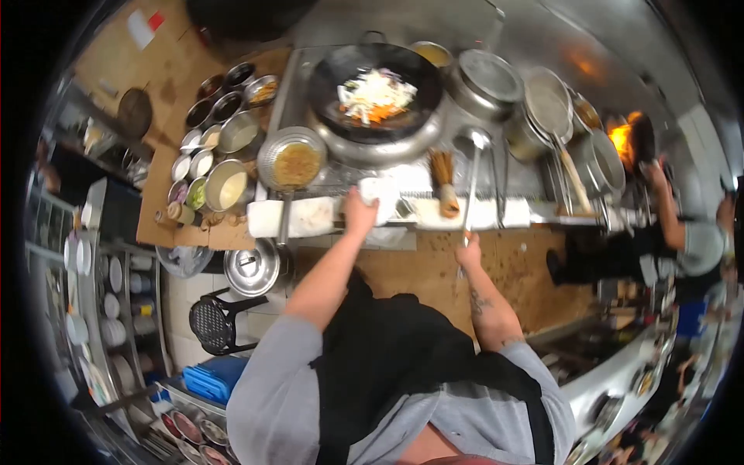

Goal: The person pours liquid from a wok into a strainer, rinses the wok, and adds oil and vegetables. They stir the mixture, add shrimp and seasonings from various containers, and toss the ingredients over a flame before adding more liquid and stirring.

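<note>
A white cloth (380,194) is bunched in my left hand (359,215) at the stove's front edge, below the wok. My right hand (468,252) is wrapped round the handle end of a long metal ladle (474,174), whose bowl lies farther up the stove. In the black wok (325,101) sit pale sliced vegetables and orange shreds (377,97). Between my hands rests a bamboo wok brush (445,182). Left of the wok is a round strainer (267,155) with brownish food on it, its handle pointing toward me.
Bowls and containers of ingredients (232,190) crowd the left side. A lidded pot (488,77) and more pots and strainers (546,101) stand at the right. Farther right, a co-worker (670,232) handles a pan beside a tall flame (620,139). Folded white towels (306,217) line the front edge.
</note>
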Demonstrator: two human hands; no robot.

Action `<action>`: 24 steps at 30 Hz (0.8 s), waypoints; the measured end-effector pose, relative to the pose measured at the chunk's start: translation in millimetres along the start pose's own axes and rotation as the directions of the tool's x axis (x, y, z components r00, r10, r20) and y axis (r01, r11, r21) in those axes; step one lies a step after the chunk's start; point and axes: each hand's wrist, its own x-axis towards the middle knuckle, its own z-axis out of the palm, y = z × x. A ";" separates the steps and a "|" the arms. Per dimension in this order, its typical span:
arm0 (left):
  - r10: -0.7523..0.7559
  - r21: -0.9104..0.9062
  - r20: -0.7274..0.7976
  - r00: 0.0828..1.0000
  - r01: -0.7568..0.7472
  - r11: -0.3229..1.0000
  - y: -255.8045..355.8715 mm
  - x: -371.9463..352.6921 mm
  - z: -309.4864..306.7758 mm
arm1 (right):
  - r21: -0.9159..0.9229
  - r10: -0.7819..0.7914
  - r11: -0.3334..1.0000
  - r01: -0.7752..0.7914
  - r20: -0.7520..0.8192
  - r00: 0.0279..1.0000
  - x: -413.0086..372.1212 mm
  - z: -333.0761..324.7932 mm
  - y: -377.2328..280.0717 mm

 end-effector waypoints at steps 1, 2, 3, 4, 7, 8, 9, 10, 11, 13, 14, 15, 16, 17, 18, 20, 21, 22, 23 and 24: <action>-0.084 0.068 0.075 0.994 0.079 0.995 13.4 5.2 -7.2 | 0.205 -0.108 0.972 0.112 -0.029 0.994 4.9 8.9 17.8; -0.202 0.108 0.221 0.954 0.182 0.977 21.7 13.6 -13.4 | 0.161 -0.091 0.980 0.115 -0.148 0.985 -16.8 -19.6 -17.3; -0.113 0.133 0.248 0.962 0.082 0.988 14.9 14.9 -8.5 | 0.085 -0.170 0.978 0.193 -0.220 0.961 -16.2 -19.2 -19.3; -0.068 0.161 0.338 0.939 0.014 0.987 20.0 13.3 -13.9 | 0.016 -0.260 0.962 0.273 -0.258 0.931 -18.4 -22.3 -27.9; 0.064 -0.050 0.347 0.936 -0.049 0.998 20.8 10.1 -17.5 | -0.011 -0.391 0.917 0.398 -0.217 0.895 -33.6 -40.2 -77.1; 0.121 -0.128 0.392 0.912 -0.076 0.989 14.3 11.9 -14.1 | 0.038 -0.604 0.772 0.635 -0.267 0.751 -25.3 -33.4 -87.4; 0.031 -0.201 0.465 0.885 0.071 0.977 12.0 14.4 -11.9 | 0.361 -0.400 0.847 0.390 -0.051 0.915 -44.7 -46.0 -133.0; -0.045 -0.260 0.543 0.838 0.219 0.940 10.7 17.7 -10.2 | 0.577 -0.209 0.816 0.039 0.231 0.950 -74.1 -64.1 -199.5; -0.084 -0.320 0.610 0.788 0.341 0.884 5.3 25.1 -7.7 | 0.568 -0.305 0.815 0.116 0.250 0.919 -79.3 -59.3 -234.8; -0.197 -0.413 0.702 0.684 0.617 0.670 8.1 38.6 -26.6 | 0.597 -0.336 0.800 0.061 0.362 0.870 -96.1 -60.0 -318.1; -0.202 -0.518 0.735 0.647 0.728 0.449 10.2 41.4 -36.7 | 0.615 -0.362 0.788 0.035 0.417 0.833 -97.9 -53.1 -353.9; -0.036 -0.595 0.794 0.607 0.786 0.168 9.1 47.9 -54.7 | 0.584 -0.398 0.808 0.079 0.441 0.804 -95.0 -39.0 -384.1; 0.030 -0.571 0.820 0.571 0.821 0.011 6.6 52.4 -73.7 | 0.554 -0.429 0.824 0.122 0.467 0.773 -91.0 -23.7 -413.5; 0.102 -0.525 0.836 0.539 0.840 -0.140 2.9 56.2 -93.0 | 0.550 -0.486 0.819 0.163 0.513 0.707 -83.4 -7.4 -443.9; 0.179 -0.457 0.839 0.515 0.843 -0.282 -2.9 59.7 -113.8 | 0.551 -0.539 0.809 0.205 0.556 0.633 -75.0 10.2 -474.9; 0.245 -0.452 0.811 0.532 0.834 -0.316 -26.4 60.9 -155.0 | 0.481 -0.548 0.826 0.293 0.565 0.616 -61.1 51.6 -533.6; 0.261 -0.456 0.784 0.563 0.808 -0.372 -37.7 56.8 -170.2 | 0.491 -0.572 0.814 0.310 0.586 0.573 -57.3 71.1 -561.1; 0.275 -0.456 0.757 0.593 0.780 -0.428 -48.8 51.3 -183.9 | 0.500 -0.594 0.802 0.327 0.606 0.529 -53.5 90.5 -586.6; 0.248 -0.488 0.740 0.625 0.753 -0.441 -60.8 43.7 -196.9 | 0.483 -0.581 0.812 0.328 0.623 0.524 -45.3 114.9 -607.5; 0.219 -0.521 0.721 0.657 0.723 -0.454 -72.7 34.4 -209.4 | 0.465 -0.568 0.822 0.328 0.640 0.517 -37.4 141.1 -626.3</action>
